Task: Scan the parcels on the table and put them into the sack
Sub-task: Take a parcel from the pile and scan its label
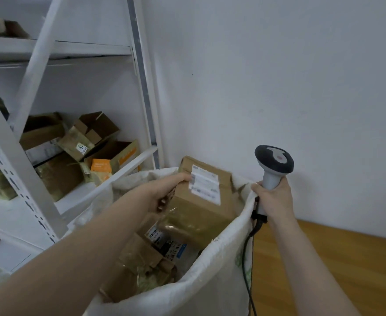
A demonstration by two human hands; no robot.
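Note:
A brown cardboard parcel [201, 201] with a white shipping label stands tilted in the mouth of the white sack [212, 277]. My left hand [166, 190] grips its left upper edge, thumb on top and fingers curled underneath. Several other parcels [148, 258] with barcode labels lie lower in the sack. My right hand [273, 197] holds the grey-and-black barcode scanner [274, 165] by its handle, upright, at the sack's right rim; its black cable [246, 265] hangs down along the sack.
A white metal shelf rack [39, 156] stands to the left, holding several open and closed cardboard boxes [80, 151]. A white wall [278, 76] is straight ahead. The wooden table top [338, 265] lies to the right of the sack.

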